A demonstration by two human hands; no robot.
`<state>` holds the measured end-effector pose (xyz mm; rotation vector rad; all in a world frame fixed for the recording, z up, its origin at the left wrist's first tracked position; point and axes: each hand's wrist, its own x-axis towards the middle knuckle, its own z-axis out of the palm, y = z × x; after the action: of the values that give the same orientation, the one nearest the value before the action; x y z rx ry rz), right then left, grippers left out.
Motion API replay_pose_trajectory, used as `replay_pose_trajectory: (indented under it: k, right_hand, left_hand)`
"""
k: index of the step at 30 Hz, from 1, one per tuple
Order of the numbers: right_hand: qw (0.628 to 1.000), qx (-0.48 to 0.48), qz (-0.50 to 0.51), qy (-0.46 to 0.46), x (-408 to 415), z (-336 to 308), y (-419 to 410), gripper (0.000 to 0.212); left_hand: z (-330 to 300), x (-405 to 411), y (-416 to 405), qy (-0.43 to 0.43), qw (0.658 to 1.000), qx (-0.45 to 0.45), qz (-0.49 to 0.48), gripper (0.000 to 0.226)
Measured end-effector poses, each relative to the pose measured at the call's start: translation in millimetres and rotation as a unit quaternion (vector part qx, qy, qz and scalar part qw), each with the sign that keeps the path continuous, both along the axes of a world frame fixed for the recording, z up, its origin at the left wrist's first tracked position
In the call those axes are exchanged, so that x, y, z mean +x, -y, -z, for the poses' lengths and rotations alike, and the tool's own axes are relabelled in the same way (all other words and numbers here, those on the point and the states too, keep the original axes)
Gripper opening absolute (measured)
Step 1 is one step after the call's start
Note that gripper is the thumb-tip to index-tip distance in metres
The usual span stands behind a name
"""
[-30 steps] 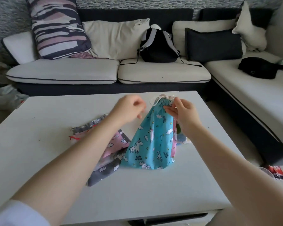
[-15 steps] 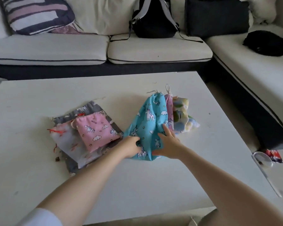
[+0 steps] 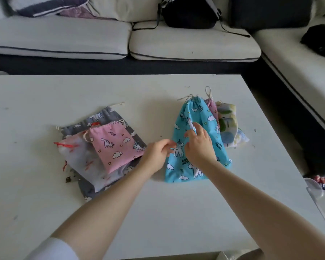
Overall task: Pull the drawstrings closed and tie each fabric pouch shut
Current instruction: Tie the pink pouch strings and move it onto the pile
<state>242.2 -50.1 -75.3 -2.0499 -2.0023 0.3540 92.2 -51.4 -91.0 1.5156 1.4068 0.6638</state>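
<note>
Head view shows the blue pouch [image 3: 197,139] lying flat on the white table [image 3: 176,212] under both hands, with its neck already gathered tight and its cream cord ends [image 3: 186,97] sticking out beyond the fingertips, so this one reads as closed (whether a proper knot sits there is too small to tell). The right hand [image 3: 199,145] rests on the cloth with its fingers loosely spread and lightly bent, touching rather than gripping; the left hand [image 3: 158,154] sits at the pouch's left edge, and its fingertips seem to pinch or nudge the fabric there, though the exact hold cannot be made out. Beyond the right hand's knuckle side, tucked partly beneath the blue pouch, lie a pink-necked pouch [image 3: 211,107] and a pale patterned pouch [image 3: 228,124], apparently cinched too. To the far side of the left wrist sits a pile that looks untouched: a pink unicorn pouch [image 3: 116,145] atop a translucent white pouch [image 3: 79,156] and a grey pouch [image 3: 101,119], their mouths flat and wide, so by this judgement roughly half the work remains. The blue pouch's long axis runs from the wrists away past the fingertips, leaning slightly right, neck pointing toward the sofa [image 3: 176,44].
</note>
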Motion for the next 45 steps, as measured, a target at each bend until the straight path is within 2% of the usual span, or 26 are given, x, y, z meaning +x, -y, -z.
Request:
replay_pose_trajectory:
  k: [2,4,8,11,13,16,19,21,23,24,26,27,28,30,31,33,35,38,39,40,42,45]
  right_hand:
    - [0.998,-0.016,-0.047,-0.030,-25.3,-3.4,-3.8,0.034]
    - [0.994,-0.050,-0.073,-0.071,-52.7,-4.4,-7.7,0.035]
    - [0.983,-0.118,-0.079,-0.116,-90.7,-8.4,-15.1,0.029]
    - [0.979,-0.140,-0.079,-0.121,-105.5,-12.1,-18.2,0.027]
    - [0.978,-0.151,-0.074,-0.120,-111.5,-13.7,-17.7,0.026]
    - [0.977,-0.162,-0.067,-0.124,-113.0,-15.2,-19.5,0.026]
    - [0.973,-0.166,-0.035,-0.158,-113.8,-16.5,-19.3,0.022]
    - [0.969,-0.142,0.009,-0.202,-114.4,-23.7,-17.3,0.034]
    - [0.947,-0.147,0.053,-0.281,-112.6,-33.3,-15.9,0.041]
    - [0.924,-0.166,0.069,-0.336,-112.4,-38.6,-13.5,0.047]
    - [0.850,-0.191,0.109,-0.479,-110.3,-49.0,-7.2,0.069]
    - [0.816,-0.182,0.114,-0.537,-107.8,-51.8,-3.9,0.073]
    - [0.797,-0.161,0.110,-0.572,-104.8,-54.3,-0.1,0.061]
    - [0.800,-0.125,0.057,-0.584,-98.1,-65.1,10.6,0.020]
    - [0.809,-0.106,0.047,-0.576,-96.3,-68.4,13.3,0.016]
    - [0.817,-0.078,0.048,-0.570,-90.4,-77.1,22.2,0.020]
    - [0.820,-0.065,0.049,-0.567,-83.9,-85.4,29.4,0.015]
    - [0.814,-0.082,0.083,-0.569,-78.5,-95.9,38.3,0.054]
    - [0.811,-0.083,0.089,-0.572,-77.2,-99.7,41.6,0.058]
    - [0.812,-0.083,0.088,-0.571,-75.5,-104.4,45.7,0.054]
    - [0.809,-0.080,0.087,-0.576,-73.5,-111.2,50.0,0.032]
    - [0.792,-0.043,0.115,-0.598,-69.6,-114.8,54.9,0.021]
  left_hand:
    - [-6.7,-30.5,-8.6,0.000,0.994,0.036,-0.105,0.029]
    - [-10.6,-65.1,-13.5,-0.014,0.983,0.059,-0.172,0.024]
    - [-5.3,-121.8,-20.4,-0.193,0.942,0.133,-0.241,0.022]
    - [0.4,-137.8,-29.2,-0.234,0.923,0.044,-0.301,0.041]
    - [2.3,-138.7,-29.2,-0.156,0.925,-0.034,-0.345,0.049]
    - [2.1,-137.8,-31.0,-0.001,0.924,-0.105,-0.367,0.034]
    - [-5.7,-133.7,-24.3,0.164,0.927,-0.192,-0.278,0.019]
    - [-16.0,-125.9,-16.5,0.236,0.920,-0.223,-0.220,0.017]
    - [-30.6,-114.5,-9.0,0.311,0.899,-0.240,-0.195,0.022]
    - [-36.1,-109.3,-6.3,0.335,0.895,-0.237,-0.176,0.028]
    - [-49.2,-100.1,0.3,0.351,0.903,-0.205,-0.137,0.036]
    - [-54.5,-97.0,3.1,0.351,0.910,-0.185,-0.124,0.037]
    - [-59.5,-94.4,5.6,0.356,0.912,-0.172,-0.110,0.037]
    - [-71.3,-89.2,11.5,0.388,0.902,-0.174,-0.076,0.035]
    - [-77.0,-87.2,13.8,0.404,0.896,-0.178,-0.053,0.032]
    - [-89.7,-83.5,21.2,0.399,0.898,-0.186,-0.006,0.023]
    - [-101.6,-78.5,29.7,0.371,0.907,-0.199,0.037,0.031]
    - [-109.9,-70.3,37.5,0.363,0.919,-0.149,0.032,0.025]
    - [-111.7,-67.5,40.2,0.356,0.927,-0.115,0.022,0.024]
    - [-112.7,-65.4,42.8,0.341,0.936,-0.082,0.013,0.025]
    - [-113.3,-61.8,47.0,0.320,0.946,-0.044,-0.009,0.026]
    - [-117.3,-57.1,51.9,0.371,0.924,-0.038,-0.079,0.018]
